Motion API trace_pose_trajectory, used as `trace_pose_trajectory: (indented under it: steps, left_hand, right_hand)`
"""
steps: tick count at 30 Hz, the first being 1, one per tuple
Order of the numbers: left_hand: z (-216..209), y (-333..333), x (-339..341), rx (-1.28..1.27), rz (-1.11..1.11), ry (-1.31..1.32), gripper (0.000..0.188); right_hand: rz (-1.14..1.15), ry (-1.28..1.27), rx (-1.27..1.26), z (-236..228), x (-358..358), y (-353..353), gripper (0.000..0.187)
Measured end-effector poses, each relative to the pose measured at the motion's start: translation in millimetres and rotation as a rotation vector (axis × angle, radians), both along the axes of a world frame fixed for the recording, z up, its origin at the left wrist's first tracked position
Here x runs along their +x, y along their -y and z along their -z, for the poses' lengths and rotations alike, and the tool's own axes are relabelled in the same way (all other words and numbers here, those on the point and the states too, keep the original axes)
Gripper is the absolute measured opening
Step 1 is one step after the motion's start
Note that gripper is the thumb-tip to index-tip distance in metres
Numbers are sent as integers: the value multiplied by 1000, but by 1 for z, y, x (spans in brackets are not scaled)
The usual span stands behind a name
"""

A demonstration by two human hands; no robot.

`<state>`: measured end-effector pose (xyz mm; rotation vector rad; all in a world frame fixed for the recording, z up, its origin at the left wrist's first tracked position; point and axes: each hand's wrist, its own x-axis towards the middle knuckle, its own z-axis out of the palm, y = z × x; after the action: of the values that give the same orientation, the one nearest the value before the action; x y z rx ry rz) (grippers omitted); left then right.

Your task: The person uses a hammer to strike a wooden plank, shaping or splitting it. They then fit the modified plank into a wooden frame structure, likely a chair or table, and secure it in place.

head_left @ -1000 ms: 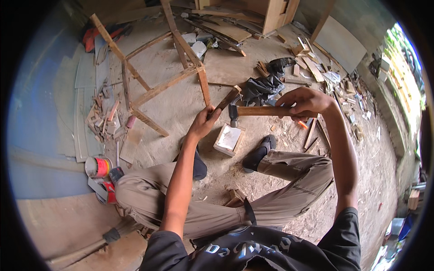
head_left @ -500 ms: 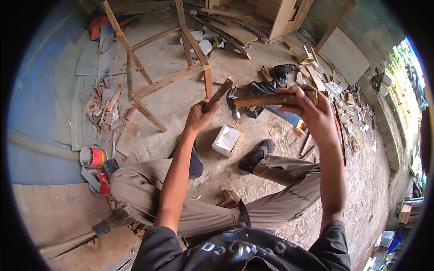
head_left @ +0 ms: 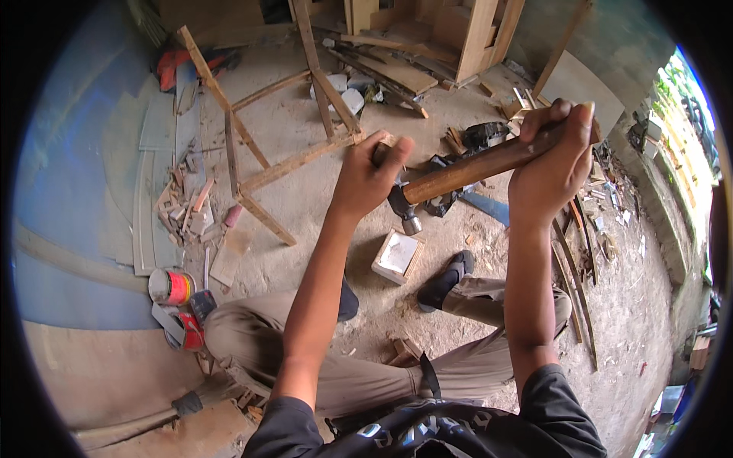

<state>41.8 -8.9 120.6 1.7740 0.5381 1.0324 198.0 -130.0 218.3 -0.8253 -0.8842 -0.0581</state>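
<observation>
1. Head view: right hand grips the hammer, whose handle has swung from near level to a slant rising rightward.
2. Left hand clasps a wood stick, now seen nearly end-on, leaving the hammer head just below it, centre frame.
3. Small wooden box, below the hammer: something white inside, perhaps a lining.
4. Metal tins, lower left: contents unclear.

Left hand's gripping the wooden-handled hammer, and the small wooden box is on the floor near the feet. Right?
Wrong hand. The head view shows the right hand gripping the wooden-handled hammer; the left hand holds a piece of wood. The small wooden box is indeed on the floor near the feet.
</observation>
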Motion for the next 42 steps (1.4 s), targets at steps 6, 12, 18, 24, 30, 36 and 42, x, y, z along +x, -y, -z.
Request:
trace_pose_trajectory:
  steps: [6, 12, 18, 24, 30, 36, 42]
  left_hand:
    - [-34, 1, -4, 1, -43, 29, 69]
    - [-22, 16, -18, -151, 0, 106, 52]
    - [-9, 20, -16, -50, -100, 105, 50]
    - [-3, 21, -11, -49, -81, 126, 50]
    - [6, 14, -6, 18, -176, 157, 51]
    - [3, 20, 4, 169, -196, 96, 48]
    - [9, 31, 0, 228, -209, 33, 47]
  right_hand:
    - [-327, -315, 162, -54, -29, 5, 42]
    - [-546, -305, 332, -14, -39, 14, 48]
    - [-505, -292, 186, -33, -36, 9, 52]
    - [-550, -406, 35, -49, -8, -25, 41]
    - [-547, -623, 25, -38, 12, -48, 37]
    - [-574, -584, -21, -27, 39, -51, 36]
    - [-761, -451, -117, -32, 56, -57, 36]
